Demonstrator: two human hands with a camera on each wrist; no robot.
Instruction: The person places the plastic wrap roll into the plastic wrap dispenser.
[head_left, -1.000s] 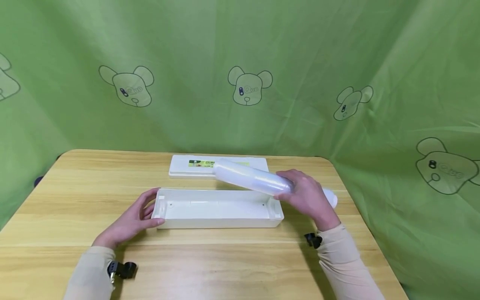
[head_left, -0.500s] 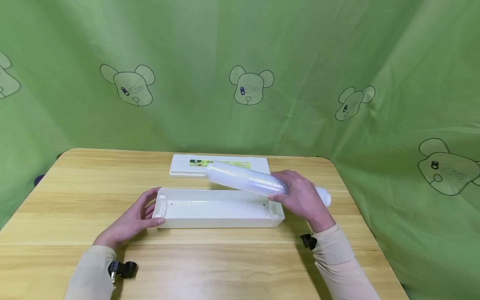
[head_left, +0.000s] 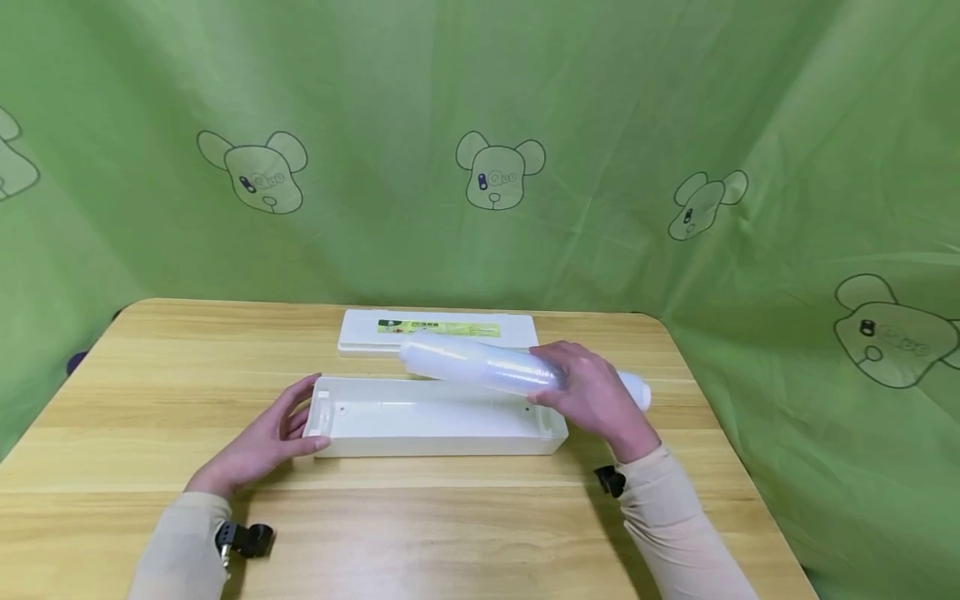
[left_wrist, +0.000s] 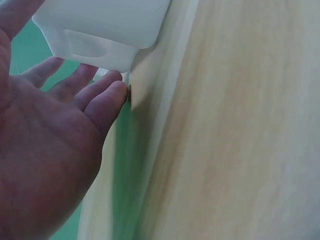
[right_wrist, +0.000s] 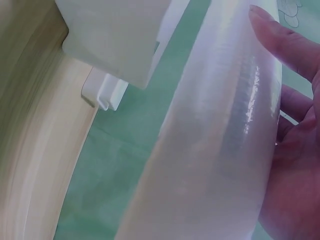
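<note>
A long white plastic box (head_left: 442, 417) without its cover stands on the table, its hollow facing up. At its left end my left hand (head_left: 258, 437) grips it, thumb on the near corner and fingers round the far side; the left wrist view shows the box end (left_wrist: 95, 30) close to the fingertips. My right hand (head_left: 596, 396) holds a shiny roll of cling film (head_left: 480, 364) toward its right part. Tilted, the roll hangs over the box's far right edge, its left end higher. In the right wrist view the roll (right_wrist: 215, 130) lies along the palm.
Behind the box lies a flat white lid (head_left: 360, 329) with a green and yellow label, partly covered by the roll. The wooden table (head_left: 390, 533) reaches a green curtain (head_left: 375, 242) at the back and right.
My right hand has carried the roll of cling film leftward and slightly down, nearer the box. My left hand and the box have stayed in place.
</note>
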